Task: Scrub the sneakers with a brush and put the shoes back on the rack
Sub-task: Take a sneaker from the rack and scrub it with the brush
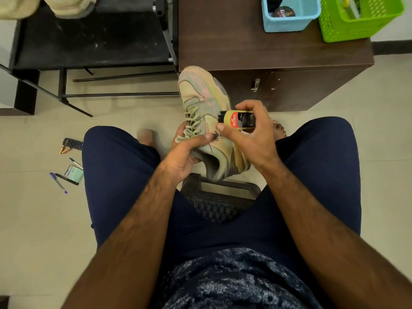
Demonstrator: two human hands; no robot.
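Brush (234,119) between fingers (247,105) of right hand (256,136)

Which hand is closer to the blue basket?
Right. The right hand, gripping the brush, is below the blue basket; the left hand, holding the sneaker, sits further down and left.

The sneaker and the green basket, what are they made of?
The sneaker looks like soft fabric or suede, dull with no shine, in stitched panels; I can't tell which. The green basket looks like plastic: bright, smooth, with moulded grid holes.
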